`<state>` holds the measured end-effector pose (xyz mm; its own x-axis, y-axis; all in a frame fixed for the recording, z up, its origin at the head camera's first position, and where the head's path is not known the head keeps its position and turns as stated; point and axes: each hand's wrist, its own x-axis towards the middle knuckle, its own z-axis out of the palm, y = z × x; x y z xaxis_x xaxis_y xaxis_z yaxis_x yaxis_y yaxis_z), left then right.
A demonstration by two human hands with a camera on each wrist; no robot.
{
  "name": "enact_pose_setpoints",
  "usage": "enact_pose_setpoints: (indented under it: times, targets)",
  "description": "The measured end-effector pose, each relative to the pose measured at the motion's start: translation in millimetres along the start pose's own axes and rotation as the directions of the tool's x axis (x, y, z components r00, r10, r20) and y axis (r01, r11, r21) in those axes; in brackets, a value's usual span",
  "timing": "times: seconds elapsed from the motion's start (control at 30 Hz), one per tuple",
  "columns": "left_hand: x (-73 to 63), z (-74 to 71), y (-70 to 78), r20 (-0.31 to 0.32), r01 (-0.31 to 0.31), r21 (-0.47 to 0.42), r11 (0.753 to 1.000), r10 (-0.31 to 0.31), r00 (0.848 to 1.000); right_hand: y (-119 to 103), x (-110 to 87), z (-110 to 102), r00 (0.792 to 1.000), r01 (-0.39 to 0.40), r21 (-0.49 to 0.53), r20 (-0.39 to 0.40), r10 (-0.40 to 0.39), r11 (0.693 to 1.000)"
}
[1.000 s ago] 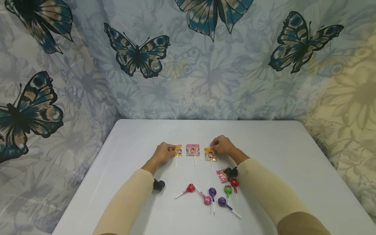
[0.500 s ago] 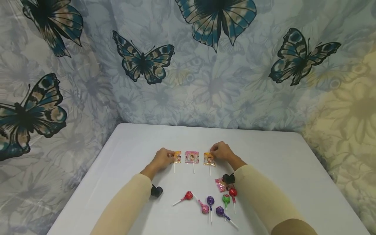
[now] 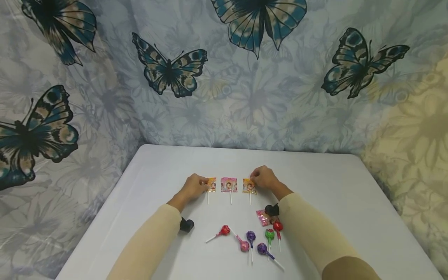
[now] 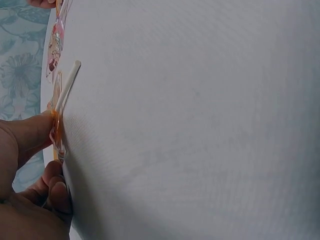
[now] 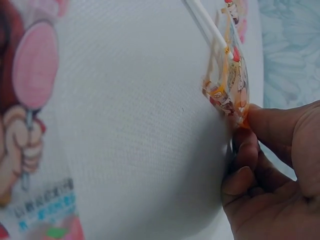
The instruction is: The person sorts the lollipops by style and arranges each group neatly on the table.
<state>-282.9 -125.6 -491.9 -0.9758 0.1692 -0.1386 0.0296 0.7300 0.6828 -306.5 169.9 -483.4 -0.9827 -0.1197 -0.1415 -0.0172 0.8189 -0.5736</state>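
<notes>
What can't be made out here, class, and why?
Head: outer end of left orange packet, behind left hand.
Head: part of loose pink packet, behind black wrist device.
Left wrist: most of right hand, cut off by top edge.
Right wrist: lettering on loose pink packet, blurred.

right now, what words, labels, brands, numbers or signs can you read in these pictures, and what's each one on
No text reads clearly enough to quote.
Near pink packet, right wrist view: a dark line of characters and blue ones below, too blurred.
Left orange packet and right orange packet: any lettering too small or blurred.
Middle pink packet: same.
Round lollipops: no legible text.
</notes>
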Motion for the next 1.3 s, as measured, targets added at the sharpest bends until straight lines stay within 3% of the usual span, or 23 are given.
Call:
enact_pose_setpoints:
  times: [0.33,0.5,0.87,1.1,1.3]
  targets:
    - [-0.3,-1.7,4.7,0.019,0.047,0.017,0.999,-0.047,0.999,2.7,3.1,0.2,1.0,0.021,-0.032,0.009,-0.021,0.999]
    - [-0.3,-1.2,4.4,0.011,0.039,0.016,0.999,-0.039,0.999,2.4,0.9,-2.3,0.999,0.034,-0.032,0.0,-0.034,0.999]
    - [-1.9,-3.7,4.8,0.015,0.028,0.024,0.999,-0.028,0.999,10.6,-9.7,-14.3,1.0,0.009,0.051,0.005,-0.009,0.999]
    - [-1.7,-4.7,5.7,0.014,0.02,0.027,0.999,-0.02,1.0,15.8,-15.4,-20.8,0.997,-0.001,0.158,0.073,-0.011,0.987]
    - [0.3,-2.2,4.6,0.017,0.025,0.031,0.999,-0.026,1.0,20.4,-22.6,-24.8,0.993,0.039,0.206,0.103,-0.062,0.978]
